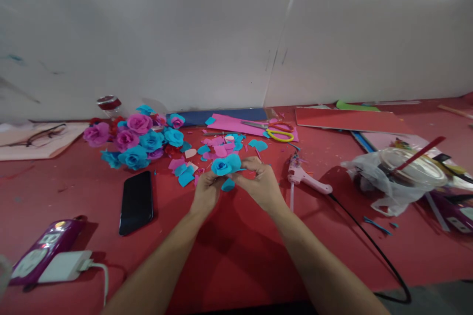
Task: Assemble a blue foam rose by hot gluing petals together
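Both my hands meet over the middle of the red table (229,251), pinching a blue paper rose (225,165). My left hand (205,192) grips the flower from below left with closed fingers. My right hand (260,184) pinches its right side, and a loose blue petal (228,185) hangs under the bloom. Just behind the hands lies a scatter of cut pink and blue petals (218,150). A pile of finished pink and blue paper roses (138,139) lies to the far left of them.
A black phone (136,202) lies left of my arms. A pink glue gun (305,174) with a black cord lies to the right. Yellow-handled scissors (278,133) rest on pink paper. A plastic bag with a cup (399,174) sits at right, a purple power strip (48,251) at lower left.
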Available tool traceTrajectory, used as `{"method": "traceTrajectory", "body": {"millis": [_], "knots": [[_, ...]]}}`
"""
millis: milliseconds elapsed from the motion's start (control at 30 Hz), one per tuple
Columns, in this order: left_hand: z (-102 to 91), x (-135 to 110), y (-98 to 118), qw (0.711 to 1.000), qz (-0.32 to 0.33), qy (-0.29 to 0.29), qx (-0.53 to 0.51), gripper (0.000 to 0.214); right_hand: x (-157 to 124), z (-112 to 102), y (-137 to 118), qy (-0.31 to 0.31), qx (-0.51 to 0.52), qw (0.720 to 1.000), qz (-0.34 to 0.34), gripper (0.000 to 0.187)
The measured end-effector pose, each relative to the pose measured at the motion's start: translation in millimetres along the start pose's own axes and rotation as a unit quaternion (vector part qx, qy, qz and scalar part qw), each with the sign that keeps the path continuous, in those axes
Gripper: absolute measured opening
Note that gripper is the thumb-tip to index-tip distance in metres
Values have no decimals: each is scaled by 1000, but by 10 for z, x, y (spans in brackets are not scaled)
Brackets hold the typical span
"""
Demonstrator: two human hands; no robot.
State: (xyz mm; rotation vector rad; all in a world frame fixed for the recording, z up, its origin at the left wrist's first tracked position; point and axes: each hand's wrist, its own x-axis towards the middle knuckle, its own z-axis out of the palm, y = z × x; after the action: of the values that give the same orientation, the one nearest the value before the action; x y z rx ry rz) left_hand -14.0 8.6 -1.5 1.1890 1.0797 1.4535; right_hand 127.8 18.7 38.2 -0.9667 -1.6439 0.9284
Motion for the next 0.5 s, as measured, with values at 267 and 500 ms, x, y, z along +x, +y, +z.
{"method": "traceTrajectory", "body": {"millis": [267,500], "knots": [[-17,-7,-29,1000,8,-23,-2,11,-16,33,-17,53,-42,997,-42,4],[-28,-11,9,998,9,-51,-23,11,-18,25,-19,41,-55,996,-49,4]]}}
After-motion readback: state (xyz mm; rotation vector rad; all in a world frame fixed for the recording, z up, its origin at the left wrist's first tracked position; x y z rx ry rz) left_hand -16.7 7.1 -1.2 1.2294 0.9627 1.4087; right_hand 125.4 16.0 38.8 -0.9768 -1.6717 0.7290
